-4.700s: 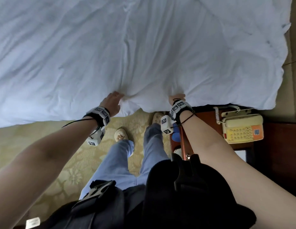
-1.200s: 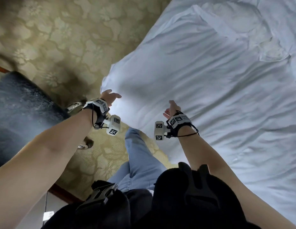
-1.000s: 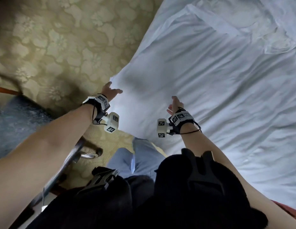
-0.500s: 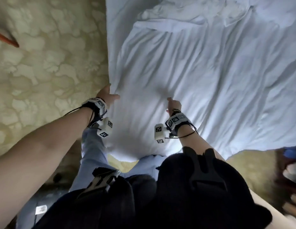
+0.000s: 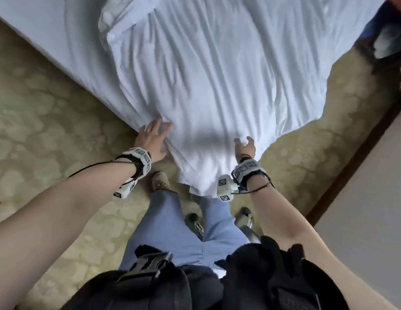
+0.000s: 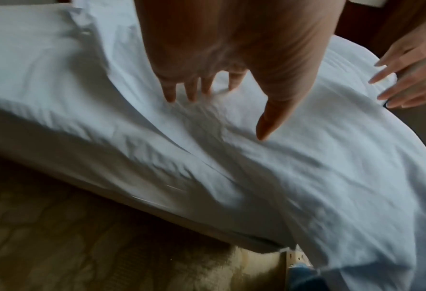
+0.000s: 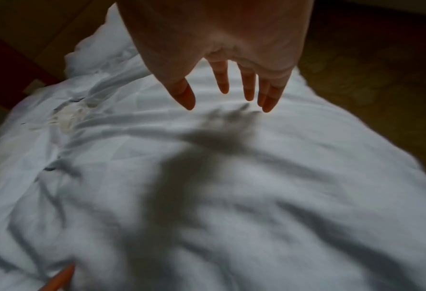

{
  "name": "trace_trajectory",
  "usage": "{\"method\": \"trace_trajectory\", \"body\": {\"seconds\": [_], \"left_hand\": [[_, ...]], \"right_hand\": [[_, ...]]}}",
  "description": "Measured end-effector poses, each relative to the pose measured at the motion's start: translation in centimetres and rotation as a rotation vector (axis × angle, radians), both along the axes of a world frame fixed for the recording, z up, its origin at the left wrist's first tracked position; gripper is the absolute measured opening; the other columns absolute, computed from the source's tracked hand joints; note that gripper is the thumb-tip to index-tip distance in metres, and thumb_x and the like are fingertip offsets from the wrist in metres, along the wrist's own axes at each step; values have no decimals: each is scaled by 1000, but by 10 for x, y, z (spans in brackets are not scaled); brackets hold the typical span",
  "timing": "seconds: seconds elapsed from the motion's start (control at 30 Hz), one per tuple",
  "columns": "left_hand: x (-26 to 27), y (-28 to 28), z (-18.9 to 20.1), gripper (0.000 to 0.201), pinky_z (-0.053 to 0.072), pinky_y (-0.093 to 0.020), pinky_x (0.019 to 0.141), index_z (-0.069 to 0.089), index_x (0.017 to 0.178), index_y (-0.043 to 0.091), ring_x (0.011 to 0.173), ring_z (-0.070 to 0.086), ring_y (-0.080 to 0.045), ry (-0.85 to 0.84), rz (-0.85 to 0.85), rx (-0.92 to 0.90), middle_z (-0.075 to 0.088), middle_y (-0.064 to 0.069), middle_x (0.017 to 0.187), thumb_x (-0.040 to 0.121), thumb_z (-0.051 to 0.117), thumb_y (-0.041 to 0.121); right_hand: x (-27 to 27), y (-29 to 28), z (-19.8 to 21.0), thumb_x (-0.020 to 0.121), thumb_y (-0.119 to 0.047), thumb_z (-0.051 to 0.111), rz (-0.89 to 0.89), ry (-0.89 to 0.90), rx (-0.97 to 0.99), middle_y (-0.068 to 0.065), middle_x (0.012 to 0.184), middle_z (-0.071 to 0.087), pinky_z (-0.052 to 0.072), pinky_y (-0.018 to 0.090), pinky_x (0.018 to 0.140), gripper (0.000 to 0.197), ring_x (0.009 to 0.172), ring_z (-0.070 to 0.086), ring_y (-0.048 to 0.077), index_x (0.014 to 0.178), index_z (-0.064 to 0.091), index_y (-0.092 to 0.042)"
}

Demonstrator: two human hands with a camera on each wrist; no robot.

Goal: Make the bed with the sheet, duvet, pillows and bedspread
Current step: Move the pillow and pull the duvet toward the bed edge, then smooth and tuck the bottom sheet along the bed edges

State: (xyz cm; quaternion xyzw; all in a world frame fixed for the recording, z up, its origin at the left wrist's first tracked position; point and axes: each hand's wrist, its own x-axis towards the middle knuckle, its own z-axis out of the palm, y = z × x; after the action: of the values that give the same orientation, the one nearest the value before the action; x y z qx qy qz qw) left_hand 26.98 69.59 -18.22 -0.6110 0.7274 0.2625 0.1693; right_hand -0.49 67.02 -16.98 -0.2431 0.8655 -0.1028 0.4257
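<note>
A white, creased duvet (image 5: 217,74) covers the bed, and its corner hangs down in front of my legs. My left hand (image 5: 159,128) lies on the left edge of that corner. In the left wrist view its spread fingertips (image 6: 169,96) touch the cloth (image 6: 256,177) without gripping it. My right hand (image 5: 243,140) is over the right side of the corner. In the right wrist view it hovers (image 7: 224,102) with fingers spread just above the duvet (image 7: 231,196) and casts a shadow on it. Near the top, a quilted lump (image 5: 110,25) shows at a fold.
Yellow patterned carpet (image 5: 49,130) surrounds the bed corner. My slippered foot (image 5: 160,182) stands under the hanging cloth. Chair casters (image 5: 244,214) sit by my right leg. A pale wall with dark skirting (image 5: 351,164) runs along the right. Dark furniture (image 5: 387,41) stands at top right.
I have come round to the bed corner, which now points at my legs. Both hands have let go of the duvet edge; the left rests on the cloth, the right hovers over it.
</note>
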Motion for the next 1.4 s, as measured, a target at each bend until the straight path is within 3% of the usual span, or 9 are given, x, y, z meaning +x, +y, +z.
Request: {"method": "trace_trajectory", "body": {"seconds": [0.2,0.33,0.43,0.63,0.8,0.93,1.1,1.23,1.4], "left_hand": [[-27,16,-25,119,-18,-55,111,-11,149,36,145,-21,-27,-101,-448,-170,-34,-7,152,68,76,22],[-60,20,-45,123,-21,-62,107,-32,142,37,144,-19,-35,-243,-780,-169,-27,-8,156,71,54,-15],[-76,18,-60,121,-24,-67,102,-36,139,36,138,-27,-42,-336,-855,-119,-34,-9,152,76,54,-12],[-100,9,-79,97,0,-67,110,-18,146,39,143,-12,-45,-388,-816,-77,-23,-7,157,87,58,31],[-105,-8,-70,77,24,-59,111,8,151,26,141,13,-47,-328,-955,-68,5,-16,158,89,52,12],[-107,-18,-38,51,47,-46,93,47,134,16,116,54,-35,-137,-997,47,54,-14,132,86,49,-2],[-89,-13,6,54,49,-41,86,51,134,25,104,62,-34,45,-921,30,67,-12,115,88,46,-2],[-65,-9,31,60,49,-41,88,53,134,24,105,62,-36,185,-818,-6,65,-12,122,83,47,-7],[-47,-6,37,64,46,-39,94,52,136,23,109,59,-37,228,-751,2,61,-13,130,81,45,-10]], "right_hand": [[-37,83,-33,90,-25,56,-236,-51,25,11,155,26,28,38,112,73,141,29,27,150,18,-9],[-52,127,-64,87,-28,65,-222,-115,66,10,156,21,27,38,113,86,142,27,28,151,10,-12],[-53,151,-85,77,-36,75,-178,-110,70,8,157,20,24,38,115,103,143,25,26,152,7,-17],[-41,176,-114,65,-40,83,-337,-278,28,7,159,12,17,37,119,123,146,17,22,152,0,-13],[-9,185,-123,53,-60,82,-619,-343,69,13,153,27,34,48,112,136,137,35,31,150,1,-10],[22,193,-142,18,-98,52,-761,-411,185,18,142,44,48,48,99,157,121,53,35,143,32,-5],[58,170,-109,22,-88,63,-1032,-691,49,20,134,48,58,47,65,140,110,56,41,136,39,-11],[59,161,-84,34,-95,55,-1148,-638,-17,14,147,38,46,50,96,138,125,48,38,147,25,-22],[36,167,-60,67,-60,73,-1021,-452,-125,8,155,25,28,42,112,114,141,29,29,152,11,-14]]}}
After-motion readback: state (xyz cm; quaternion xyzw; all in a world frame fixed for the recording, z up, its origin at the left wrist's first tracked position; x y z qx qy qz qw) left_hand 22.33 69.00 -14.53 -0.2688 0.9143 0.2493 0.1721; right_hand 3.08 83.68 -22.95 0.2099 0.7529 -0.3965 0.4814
